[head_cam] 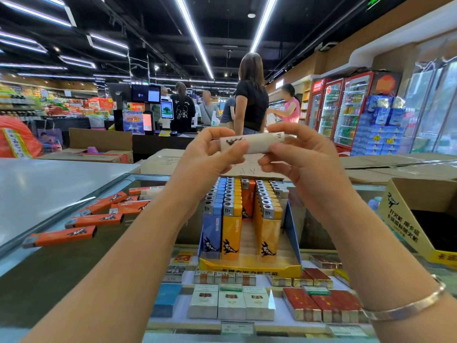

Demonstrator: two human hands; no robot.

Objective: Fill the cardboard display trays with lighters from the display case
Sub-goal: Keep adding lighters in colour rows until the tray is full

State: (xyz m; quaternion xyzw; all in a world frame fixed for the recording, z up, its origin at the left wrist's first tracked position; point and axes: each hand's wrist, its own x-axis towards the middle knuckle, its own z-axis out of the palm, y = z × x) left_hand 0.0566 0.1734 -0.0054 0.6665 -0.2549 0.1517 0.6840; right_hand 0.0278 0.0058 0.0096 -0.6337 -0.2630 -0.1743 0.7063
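Trouble looked likeliest up high: both hands, the left hand (212,149) and right hand (304,154), pinched one white lighter (254,143) by its ends above the display tray (249,268), and a loose fingertip grip could have dropped it onto the upright rows, toppling them. That tray at near centre held blue, yellow and orange lighters with gaps unfilled; orange lighters (81,226) lay loose on the glass to the left, and a cardboard box (405,219) at right showed only a dark inside.

Supermarket or large shop, checkout tills with screens (146,94) and queuing shoppers (251,95), red drinks fridges (346,107) along the wall, stocked shelves (61,105) far left, perhaps produce, glass worktop (61,263) over cigarette packs (231,303), strip ceiling lights (195,38).
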